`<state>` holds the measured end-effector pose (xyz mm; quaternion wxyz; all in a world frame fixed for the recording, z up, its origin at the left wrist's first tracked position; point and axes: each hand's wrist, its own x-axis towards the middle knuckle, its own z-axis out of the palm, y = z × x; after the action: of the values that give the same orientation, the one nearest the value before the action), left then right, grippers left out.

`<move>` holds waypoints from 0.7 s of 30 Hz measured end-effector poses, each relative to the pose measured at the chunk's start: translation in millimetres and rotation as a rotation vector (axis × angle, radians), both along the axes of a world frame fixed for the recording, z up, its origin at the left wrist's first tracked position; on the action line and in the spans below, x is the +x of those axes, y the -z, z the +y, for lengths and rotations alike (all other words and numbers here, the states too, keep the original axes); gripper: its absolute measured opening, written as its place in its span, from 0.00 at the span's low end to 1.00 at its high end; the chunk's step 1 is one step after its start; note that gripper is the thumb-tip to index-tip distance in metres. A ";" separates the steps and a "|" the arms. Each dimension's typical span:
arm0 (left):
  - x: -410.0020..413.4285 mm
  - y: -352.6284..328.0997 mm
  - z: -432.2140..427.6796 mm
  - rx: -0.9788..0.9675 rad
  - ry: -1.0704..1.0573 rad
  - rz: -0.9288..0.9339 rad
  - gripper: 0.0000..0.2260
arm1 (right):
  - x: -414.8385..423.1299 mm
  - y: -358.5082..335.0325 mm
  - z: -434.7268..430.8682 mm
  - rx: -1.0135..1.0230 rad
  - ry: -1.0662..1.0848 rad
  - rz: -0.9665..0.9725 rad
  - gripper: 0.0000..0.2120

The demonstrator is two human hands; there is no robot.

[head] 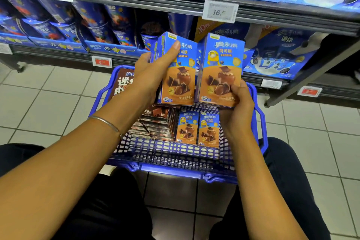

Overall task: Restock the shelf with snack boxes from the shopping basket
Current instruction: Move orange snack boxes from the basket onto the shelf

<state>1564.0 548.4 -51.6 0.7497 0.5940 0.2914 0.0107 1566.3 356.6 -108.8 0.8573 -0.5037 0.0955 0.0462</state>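
Shop aisle: stocked shelves [272,15], price tags [219,12].

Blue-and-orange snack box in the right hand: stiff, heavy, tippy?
Probably stiff: the snack box shows flat faces though the right hand grips only its lower corner. Likely light: that low grip holds it upright. Tall, narrow: may tip when stood.
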 end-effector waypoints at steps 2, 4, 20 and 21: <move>-2.2 1.4 -4.4 0.014 0.001 -0.002 0.25 | -1.4 -7.5 6.0 0.063 -0.081 -0.035 0.15; -3.0 3.2 -7.8 0.017 0.013 0.002 0.25 | -5.0 -11.3 15.2 0.067 -0.134 -0.061 0.14; 2.5 6.5 -12.4 -0.022 0.164 0.120 0.47 | -9.7 -16.1 34.2 0.036 -0.290 0.069 0.08; 3.0 5.5 -13.9 0.003 0.193 0.112 0.47 | -8.5 -16.4 33.0 0.074 -0.263 0.103 0.06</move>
<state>1566.9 534.5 -57.1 0.7289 0.6202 0.2743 -0.0942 1557.8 389.6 -92.4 0.8558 -0.4770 0.0706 0.1873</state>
